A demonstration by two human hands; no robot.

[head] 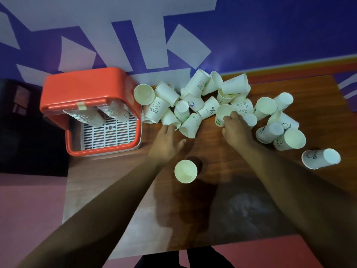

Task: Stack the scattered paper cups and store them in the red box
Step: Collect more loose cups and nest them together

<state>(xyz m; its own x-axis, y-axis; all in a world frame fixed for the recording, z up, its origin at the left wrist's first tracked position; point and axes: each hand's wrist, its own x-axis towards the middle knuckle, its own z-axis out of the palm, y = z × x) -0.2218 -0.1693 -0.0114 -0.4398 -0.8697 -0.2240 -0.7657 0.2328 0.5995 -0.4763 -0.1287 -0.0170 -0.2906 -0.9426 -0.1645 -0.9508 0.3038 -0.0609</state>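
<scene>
A brown wooden table (222, 200) with dark grain fills the middle and right of the scene. Its glossy top shows a pale glare toward the near edge. Along its far side stands a wall (270, 35) painted deep blue with large angular white shapes. An orange band (289, 71) runs along the wall's foot at the far right. Left of the table sits a black object (23, 122), too dark to identify. Pink floor (29, 209) shows at the near left.
</scene>
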